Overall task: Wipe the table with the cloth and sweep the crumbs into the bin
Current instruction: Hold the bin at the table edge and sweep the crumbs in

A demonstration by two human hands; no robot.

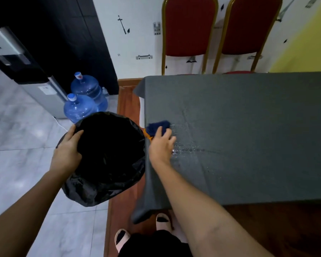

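A rectangular table covered with a dark grey fabric tablecloth [248,130] fills the right half of the view; its cloth hangs over the near left corner, and a streak of wet sheen is seen on its surface beside the left edge. A pale marble-patterned tiled floor [17,164] is seen on the left, and a strip of reddish-brown wood flooring runs under the table. A round bin lined with a black plastic bag [107,156] is held just beside the table's left edge, its open mouth facing up and level with or slightly below the tabletop. Two red-upholstered chairs with gold metal frames [189,30] are placed against the white wall behind the table. Two large blue translucent water bottles [85,97] are stood on the floor beyond the bin, next to a grey and black water dispenser [26,67]. The left hand [68,151] is closed over the bin's near-left rim, thumb inside the liner and fingers outside. The right hand [162,145] is pressed flat, fingers spread, on a bunched dark blue cloth with an orange edge [157,127], which lies at the table's left edge, touching it right next to the bin's rim. Crumbs cannot be made out on the tablecloth. Two pale slippers [162,220] are visible at the bottom.
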